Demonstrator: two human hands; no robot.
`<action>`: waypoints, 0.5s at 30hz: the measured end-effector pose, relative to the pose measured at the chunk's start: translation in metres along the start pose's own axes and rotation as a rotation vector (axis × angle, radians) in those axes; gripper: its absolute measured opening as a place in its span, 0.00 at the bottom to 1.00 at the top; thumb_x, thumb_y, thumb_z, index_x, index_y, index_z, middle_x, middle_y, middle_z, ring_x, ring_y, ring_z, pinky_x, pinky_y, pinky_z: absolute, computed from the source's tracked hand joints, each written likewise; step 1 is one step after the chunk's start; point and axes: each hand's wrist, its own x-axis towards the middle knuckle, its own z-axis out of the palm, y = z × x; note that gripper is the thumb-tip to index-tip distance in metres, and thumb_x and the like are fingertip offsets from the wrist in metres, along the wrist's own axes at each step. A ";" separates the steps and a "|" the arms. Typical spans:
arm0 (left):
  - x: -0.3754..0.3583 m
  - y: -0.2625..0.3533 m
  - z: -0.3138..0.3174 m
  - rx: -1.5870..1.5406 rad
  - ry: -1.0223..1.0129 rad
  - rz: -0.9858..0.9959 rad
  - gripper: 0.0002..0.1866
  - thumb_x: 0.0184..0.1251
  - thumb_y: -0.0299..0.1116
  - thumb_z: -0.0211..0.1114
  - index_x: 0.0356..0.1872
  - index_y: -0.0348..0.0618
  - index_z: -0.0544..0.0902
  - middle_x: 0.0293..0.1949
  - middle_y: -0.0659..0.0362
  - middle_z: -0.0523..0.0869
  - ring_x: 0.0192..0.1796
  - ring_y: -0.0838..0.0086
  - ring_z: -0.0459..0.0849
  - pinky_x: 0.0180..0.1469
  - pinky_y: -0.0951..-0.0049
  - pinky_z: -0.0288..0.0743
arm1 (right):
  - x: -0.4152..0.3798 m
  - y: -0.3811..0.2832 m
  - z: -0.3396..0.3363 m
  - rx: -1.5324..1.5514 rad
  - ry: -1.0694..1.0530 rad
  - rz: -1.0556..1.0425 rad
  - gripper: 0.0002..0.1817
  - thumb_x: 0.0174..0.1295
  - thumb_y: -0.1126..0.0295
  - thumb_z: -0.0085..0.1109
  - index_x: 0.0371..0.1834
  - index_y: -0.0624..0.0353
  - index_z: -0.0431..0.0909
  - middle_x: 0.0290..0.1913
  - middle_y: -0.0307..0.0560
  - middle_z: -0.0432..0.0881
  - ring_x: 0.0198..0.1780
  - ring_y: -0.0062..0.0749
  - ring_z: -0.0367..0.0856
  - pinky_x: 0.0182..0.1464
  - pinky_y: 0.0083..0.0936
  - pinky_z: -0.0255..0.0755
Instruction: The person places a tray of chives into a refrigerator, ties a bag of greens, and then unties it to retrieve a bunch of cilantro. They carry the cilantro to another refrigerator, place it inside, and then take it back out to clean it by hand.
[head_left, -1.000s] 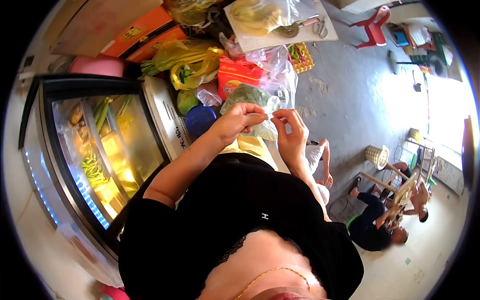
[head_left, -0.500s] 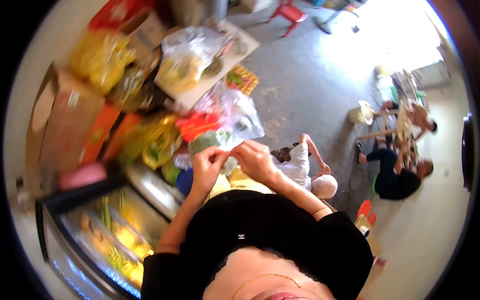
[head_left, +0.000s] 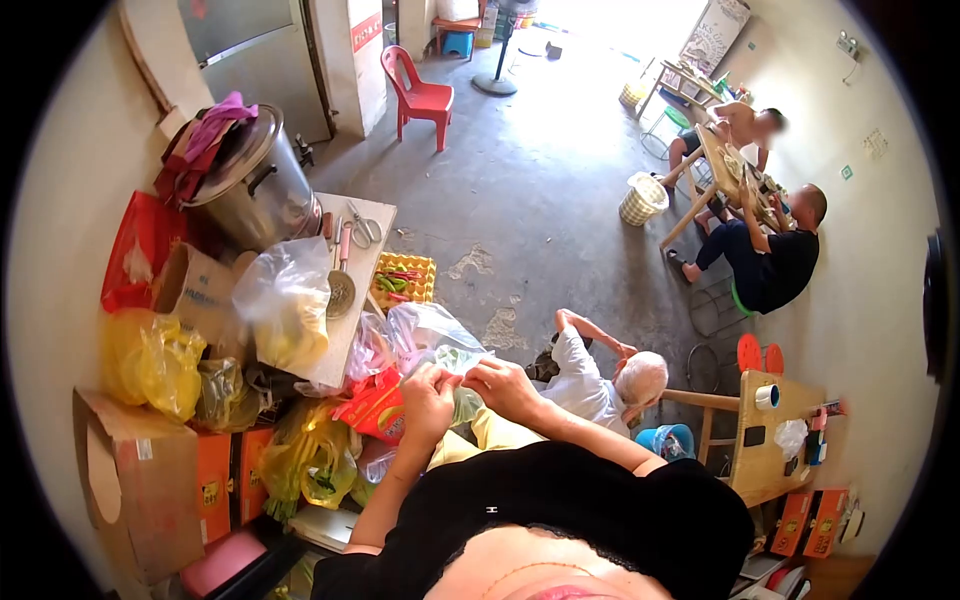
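Observation:
My left hand (head_left: 428,402) and my right hand (head_left: 502,390) are close together in front of my body, fingers pinched. Between and behind them is a clear plastic bag (head_left: 466,404) with something pale green inside; its rim appears to be in both pinches, though the fingertips hide the exact hold. Just beyond my hands lies another clear bag (head_left: 425,328). Left of my left hand is a red packet (head_left: 374,405), and further left a yellow bag (head_left: 318,465) holding green vegetables.
A white-topped table (head_left: 345,295) bears scissors (head_left: 366,224), a steel pot (head_left: 262,185) and a bag. An egg tray (head_left: 410,278) with peppers is on the floor. One person (head_left: 590,365) sits bent over to my right; two others sit at a wooden table (head_left: 725,165).
My view has swung up and right, bringing the pot, door and wooden tables into sight; the glass-fronted cooler has mostly left it. My hands stay pinched together at the bag.

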 end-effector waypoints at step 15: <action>0.200 0.039 0.169 -0.205 -0.367 0.068 0.09 0.58 0.27 0.69 0.37 0.35 0.81 0.30 0.53 0.82 0.31 0.67 0.80 0.35 0.71 0.73 | 0.085 0.211 -0.088 0.251 -0.080 0.297 0.09 0.56 0.75 0.59 0.40 0.58 0.76 0.37 0.52 0.82 0.40 0.52 0.83 0.40 0.39 0.77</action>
